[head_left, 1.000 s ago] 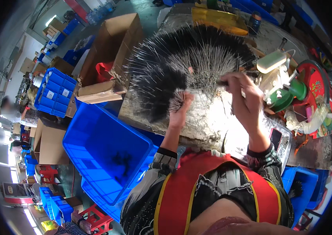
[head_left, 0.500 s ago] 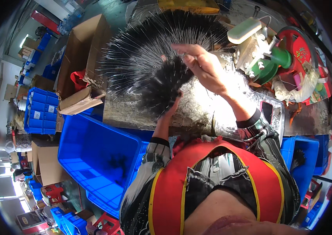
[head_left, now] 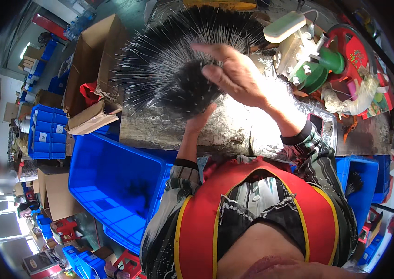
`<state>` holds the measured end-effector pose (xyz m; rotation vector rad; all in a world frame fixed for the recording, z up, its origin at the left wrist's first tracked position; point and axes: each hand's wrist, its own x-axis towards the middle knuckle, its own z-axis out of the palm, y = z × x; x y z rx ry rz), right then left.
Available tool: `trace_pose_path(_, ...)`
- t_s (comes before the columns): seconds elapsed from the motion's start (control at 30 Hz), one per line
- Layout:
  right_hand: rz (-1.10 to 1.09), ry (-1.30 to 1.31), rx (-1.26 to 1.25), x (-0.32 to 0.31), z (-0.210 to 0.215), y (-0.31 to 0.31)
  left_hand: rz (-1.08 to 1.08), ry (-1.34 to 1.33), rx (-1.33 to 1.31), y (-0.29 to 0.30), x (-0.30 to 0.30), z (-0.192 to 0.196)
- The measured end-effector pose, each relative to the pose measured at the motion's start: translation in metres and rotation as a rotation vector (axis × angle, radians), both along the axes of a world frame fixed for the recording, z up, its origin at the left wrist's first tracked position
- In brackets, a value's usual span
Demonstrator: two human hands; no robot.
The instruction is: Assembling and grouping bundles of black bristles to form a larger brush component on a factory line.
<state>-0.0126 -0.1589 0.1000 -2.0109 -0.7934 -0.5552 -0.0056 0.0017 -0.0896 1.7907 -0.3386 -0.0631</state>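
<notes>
My left hand [head_left: 200, 120] is closed round the near end of a bundle of black bristly strands [head_left: 188, 90], its fingers mostly hidden beneath. Beside the bundle's right side, my right hand [head_left: 238, 76] is held with fingers stretched out and thumb apart, a little smeared by motion. I cannot tell whether its fingertips touch the strands. Behind both hands spreads a large fan-shaped heap of black strands [head_left: 148, 49] with thin pale shafts, lying on the worn worktable [head_left: 160, 135].
An open cardboard box [head_left: 87, 69] stands left of the heap. A blue bin [head_left: 113, 162] sits below the table's left edge, another blue bin [head_left: 362, 179] at the right. On the table's right are a machine with a green spool [head_left: 332, 63] and a phone [head_left: 315, 122].
My left hand and the bundle have shifted slightly left, with the bundle's near end tilted differently. My right hand has moved left and a little lower over the bundle's side.
</notes>
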Motion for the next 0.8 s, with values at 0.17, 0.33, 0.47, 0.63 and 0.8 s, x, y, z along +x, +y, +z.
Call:
trace_pose_path(0.17,-0.055,-0.175,-0.436,0.011,-0.034,0.0,-0.142,0.153,-0.241,0.001,0.019,-0.05)
trace_pose_path(0.33,-0.244,-0.006,-0.051,0.013,-0.02,-0.023,-0.03,-0.156,0.189,0.0,0.003,-0.021)
trace_pose_path(0.47,-0.073,0.324,-0.273,0.011,-0.037,-0.025,-0.124,0.223,-0.543,0.003,0.003,-0.029)
trace_pose_path(0.63,-0.17,0.126,-0.016,0.002,-0.023,-0.027,-0.048,-0.236,0.309,0.001,0.006,-0.037)
trace_pose_path(0.8,0.011,0.138,-0.219,0.003,-0.029,-0.023,-0.047,-0.158,0.169,-0.001,0.001,-0.036)
